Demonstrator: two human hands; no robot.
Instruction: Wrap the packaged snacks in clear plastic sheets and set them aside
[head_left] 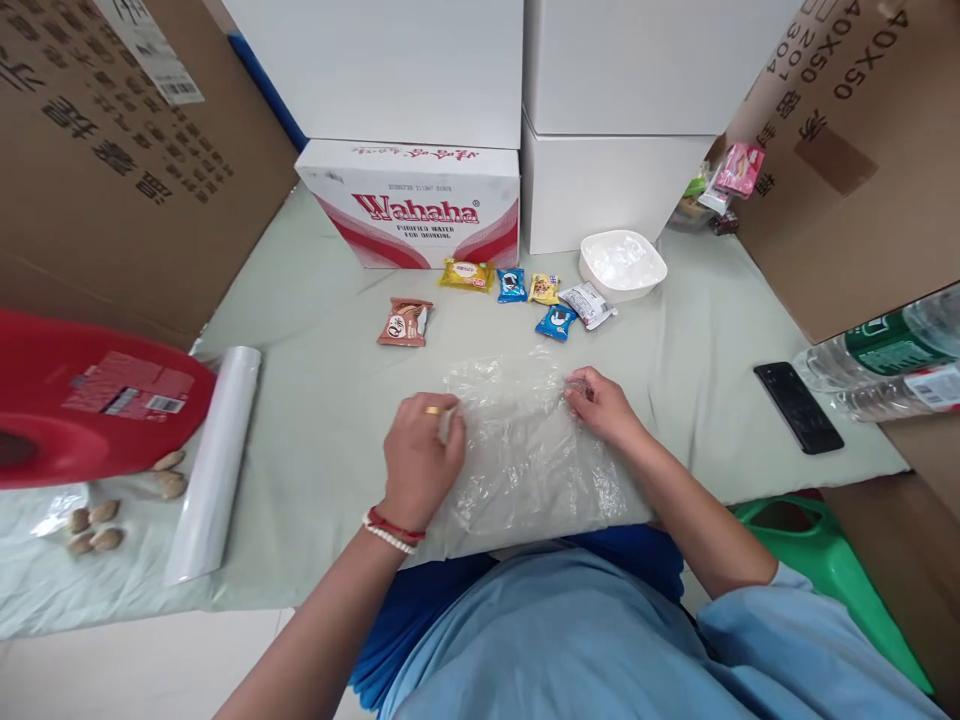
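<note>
A clear plastic bag (pixel 525 460) lies spread on the cloth at the front of the table. My left hand (pixel 424 445) is closed on its left edge, fingers curled and partly hidden. At the upper right edge, my right hand (pixel 600 400) pinches the film. Beyond the bag lie wrapped snacks: a brown packet (pixel 405 322), a yellow packet (pixel 466 274), a blue packet (pixel 511 285), a small yellow packet (pixel 544 289), another blue packet (pixel 556 322) and a white packet (pixel 589 305). Behind them on the right stands a white bowl (pixel 622 265) with clear film in it.
A Wahaha carton (pixel 420 205) and white boxes (pixel 600 180) stand at the back. On the left are a red container (pixel 97 400), a plastic roll (pixel 214 465) and several walnuts (pixel 105 511). A phone (pixel 799 407) and plastic bottles (pixel 900 335) lie on the right.
</note>
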